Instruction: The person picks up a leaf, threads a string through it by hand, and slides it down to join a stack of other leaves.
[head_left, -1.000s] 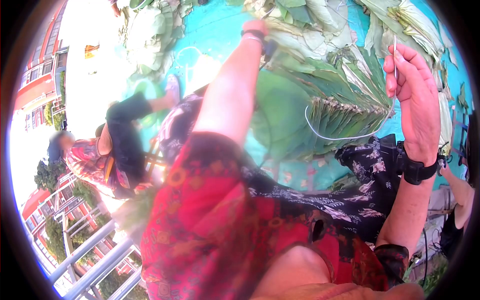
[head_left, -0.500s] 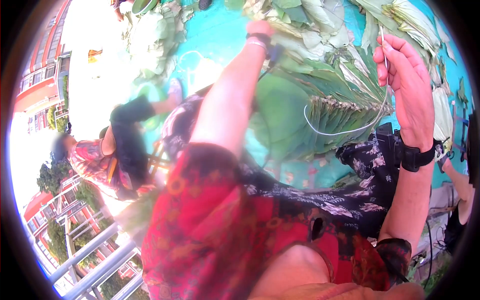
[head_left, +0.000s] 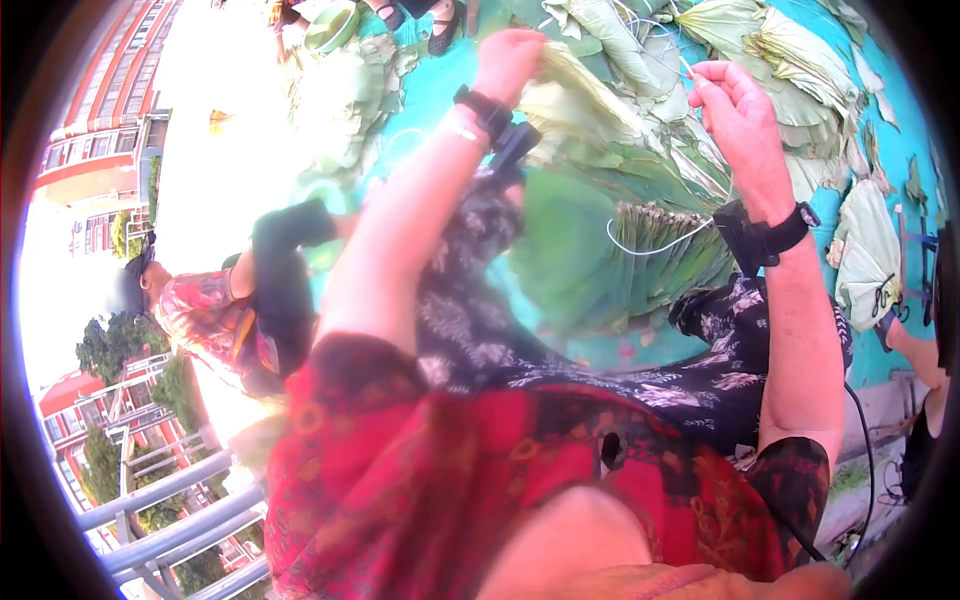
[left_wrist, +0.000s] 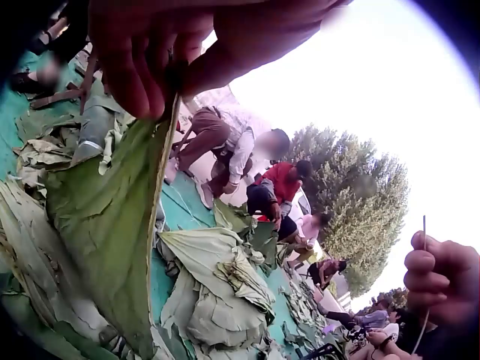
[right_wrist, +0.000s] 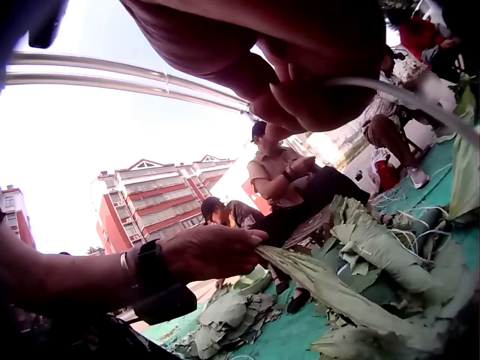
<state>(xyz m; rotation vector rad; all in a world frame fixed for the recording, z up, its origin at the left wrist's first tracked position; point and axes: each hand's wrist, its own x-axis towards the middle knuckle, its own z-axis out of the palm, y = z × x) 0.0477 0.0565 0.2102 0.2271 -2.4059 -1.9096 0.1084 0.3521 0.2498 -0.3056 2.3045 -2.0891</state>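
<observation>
In the head view my left hand (head_left: 508,68) pinches a large dried green leaf (head_left: 580,95) by its end. The leaf hangs down folded below those fingers in the left wrist view. My right hand (head_left: 745,110) holds a thin needle (left_wrist: 424,234) upright between thumb and fingers, apart from the leaf. White cord (head_left: 655,250) trails from it to a row of leaves (head_left: 665,230) threaded close together by their bunched edges. That row lies in front of my knees, beside a smooth green leaf surface (head_left: 560,230).
Loose leaves (head_left: 800,60) cover much of the turquoise ground sheet (head_left: 820,235). Another leaf pile (head_left: 345,100) lies to the left. A seated person (head_left: 215,310) is at the left, near metal railings (head_left: 170,500). More people (left_wrist: 225,142) sit further along the sheet.
My left hand has come away from the leaf pile with a leaf in its fingers. My right hand has moved left, towards the left hand, still pinching the needle.
</observation>
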